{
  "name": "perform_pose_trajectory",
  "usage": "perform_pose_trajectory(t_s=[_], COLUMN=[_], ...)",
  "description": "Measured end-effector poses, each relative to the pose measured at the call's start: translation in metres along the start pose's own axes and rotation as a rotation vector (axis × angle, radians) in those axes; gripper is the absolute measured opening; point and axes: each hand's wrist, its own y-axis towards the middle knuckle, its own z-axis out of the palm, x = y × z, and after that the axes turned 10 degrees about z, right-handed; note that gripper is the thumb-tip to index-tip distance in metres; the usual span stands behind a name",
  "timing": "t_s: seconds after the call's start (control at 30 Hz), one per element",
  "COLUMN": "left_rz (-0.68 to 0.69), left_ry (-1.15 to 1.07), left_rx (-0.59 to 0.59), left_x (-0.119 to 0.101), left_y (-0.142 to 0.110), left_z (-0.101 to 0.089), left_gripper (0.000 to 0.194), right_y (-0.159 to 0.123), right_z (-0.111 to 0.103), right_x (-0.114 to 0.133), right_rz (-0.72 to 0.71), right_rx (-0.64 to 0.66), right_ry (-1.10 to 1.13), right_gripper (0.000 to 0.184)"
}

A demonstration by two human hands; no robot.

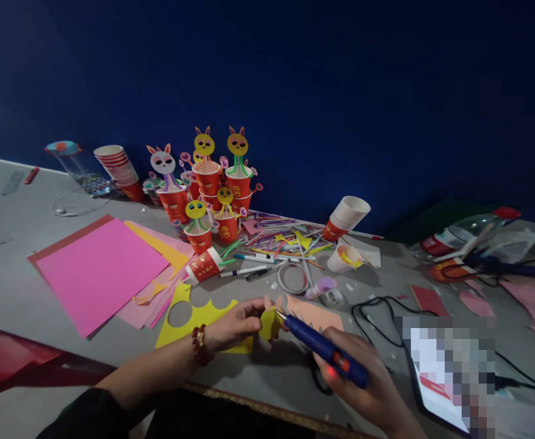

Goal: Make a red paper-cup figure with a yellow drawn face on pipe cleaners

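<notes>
My left hand pinches a small yellow paper bunny head with pink ears, holding it above the table. In my right hand is a dark blue hot glue gun with a red light glowing near its handle. The gun's metal nozzle meets or nearly meets the yellow paper by the ears; contact I cannot tell. Below my left wrist lies a yellow paper sheet with round cutouts. A peach paper sheet rests behind the glue gun.
Red paper cups with bunny figures stand at the back, near scattered pipe cleaners. Pink paper covers the left side. A black cable, a tablet and a plastic bottle are on the right.
</notes>
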Motion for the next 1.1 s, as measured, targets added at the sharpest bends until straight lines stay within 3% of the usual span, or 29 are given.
perform_pose_trajectory(t_s=[0.4, 0.83, 1.1], left_rz=[0.018, 0.035, 0.027], left_ry=[0.0, -0.016, -0.009], left_rx=[0.025, 0.033, 0.02], left_x=[0.0037, 0.0044, 0.0047], left_y=[0.0002, -0.0001, -0.0007], left_z=[-0.0037, -0.0042, -0.0059], left_gripper=[0.05, 0.047, 0.047], right_y=[-0.0051, -0.0061, -0.0057], right_z=[0.004, 0.0029, 0.0017], right_x=[-0.007, -0.0061, -0.0058], right_rz=[-0.029, 0.012, -0.012], right_rx=[-0.054, 0.018, -0.025], right_ry=[0.0, -0.03, -0.026], right_gripper=[0.013, 0.01, 0.013])
